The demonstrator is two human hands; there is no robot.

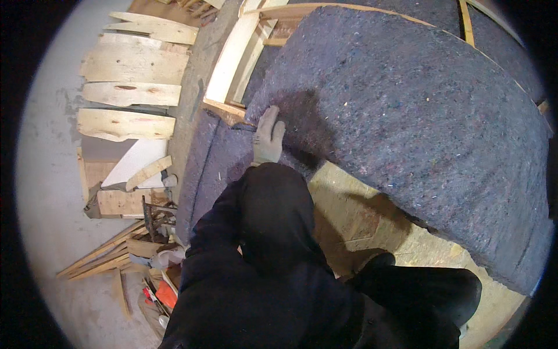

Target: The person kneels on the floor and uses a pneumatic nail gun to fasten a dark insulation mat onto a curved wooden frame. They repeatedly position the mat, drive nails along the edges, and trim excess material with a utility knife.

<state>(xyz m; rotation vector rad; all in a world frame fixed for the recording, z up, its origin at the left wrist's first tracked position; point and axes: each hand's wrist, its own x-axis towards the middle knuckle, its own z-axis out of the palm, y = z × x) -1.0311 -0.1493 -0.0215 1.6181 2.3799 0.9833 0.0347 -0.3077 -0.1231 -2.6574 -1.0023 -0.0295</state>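
My left hand (269, 136), in a pale grey work glove, reaches up from a black sleeve (216, 212). Its fingers are stretched out, the thumb a little apart on the right side. It rests at the left edge of a large grey-blue felt sheet (407, 110), and its shadow falls on the felt beside it. A narrower strip of the same felt (200, 166) runs down to the left of the hand. Just beyond the fingertips is the corner of a pale wooden frame (232, 64). No right hand shows; dark clothing covers the lower middle.
Pale rough-edged boards (136, 61) lie in a row on the grey floor at left. Below them are thin wooden strips (104, 250) and a heap of tools with an orange item (167, 295). A bent black-clad leg (430, 291) is over the yellowish board surface (354, 212).
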